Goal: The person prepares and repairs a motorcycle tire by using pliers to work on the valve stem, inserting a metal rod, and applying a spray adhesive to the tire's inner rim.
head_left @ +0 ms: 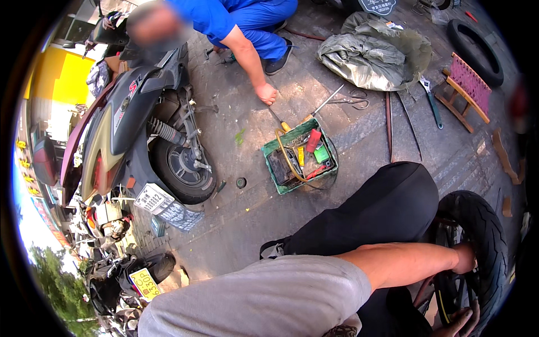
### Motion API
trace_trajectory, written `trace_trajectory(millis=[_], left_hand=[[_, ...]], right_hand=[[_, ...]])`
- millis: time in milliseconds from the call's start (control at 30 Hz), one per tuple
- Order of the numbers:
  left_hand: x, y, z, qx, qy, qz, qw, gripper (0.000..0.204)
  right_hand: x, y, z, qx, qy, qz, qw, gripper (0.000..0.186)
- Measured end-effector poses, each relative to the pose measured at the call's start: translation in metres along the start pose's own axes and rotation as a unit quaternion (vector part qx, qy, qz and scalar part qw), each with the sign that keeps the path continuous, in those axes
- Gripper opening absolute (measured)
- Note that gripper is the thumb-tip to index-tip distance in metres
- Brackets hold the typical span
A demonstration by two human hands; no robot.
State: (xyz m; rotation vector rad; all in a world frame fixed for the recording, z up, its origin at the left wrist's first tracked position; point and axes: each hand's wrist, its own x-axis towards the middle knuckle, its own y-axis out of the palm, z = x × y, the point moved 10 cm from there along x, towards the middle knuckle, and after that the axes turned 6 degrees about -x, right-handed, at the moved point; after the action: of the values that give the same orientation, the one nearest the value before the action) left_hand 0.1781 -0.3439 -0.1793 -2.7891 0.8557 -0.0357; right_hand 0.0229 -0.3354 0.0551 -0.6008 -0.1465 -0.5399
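At the lower right, a black tyre (489,233) with tread grooves sits around a dark wheel beside my bent knee. My left arm, in a grey sleeve, reaches across to it. My left hand (464,258) is closed on the inner edge of the tyre, its fingertips hidden behind the rubber. Lower down, my right hand (467,323) touches the wheel's near side, partly cut off by the picture's dark rim. Its visible fingers are stretched out and apart along the tyre.
A green crate (281,189) of tools stands ahead. A co-worker in blue (247,22) crouches beyond, one hand near a screwdriver. A scooter (135,112) stands at left. A crumpled grey cover (370,53), an adjustable wrench (431,104), a small stool (469,87) and another tyre (477,48) lie far right.
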Motion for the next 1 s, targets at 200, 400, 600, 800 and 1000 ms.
trace_trajectory(millis=[200,400,600,800,1000], left_hand=[[-0.003,-0.002,0.001,0.018,-0.057,0.043,0.997,0.044],[-0.004,0.000,-0.012,0.075,-0.003,0.097,0.992,0.040],[-0.013,-0.019,-0.009,-0.019,-0.055,0.048,0.997,0.042],[-0.008,-0.014,-0.004,-0.048,-0.066,0.034,0.996,0.046],[-0.004,-0.010,0.007,-0.054,-0.061,0.019,0.996,0.045]], right_hand=[[-0.001,0.003,0.009,-0.002,0.000,-0.002,1.000,0.024],[-0.003,-0.002,0.011,-0.004,-0.013,-0.020,1.000,0.025],[-0.005,-0.001,0.011,0.007,-0.019,-0.015,1.000,0.027],[-0.004,-0.001,0.019,-0.046,-0.038,-0.035,0.998,0.029],[-0.003,-0.002,0.020,-0.048,-0.051,-0.019,0.997,0.027]])
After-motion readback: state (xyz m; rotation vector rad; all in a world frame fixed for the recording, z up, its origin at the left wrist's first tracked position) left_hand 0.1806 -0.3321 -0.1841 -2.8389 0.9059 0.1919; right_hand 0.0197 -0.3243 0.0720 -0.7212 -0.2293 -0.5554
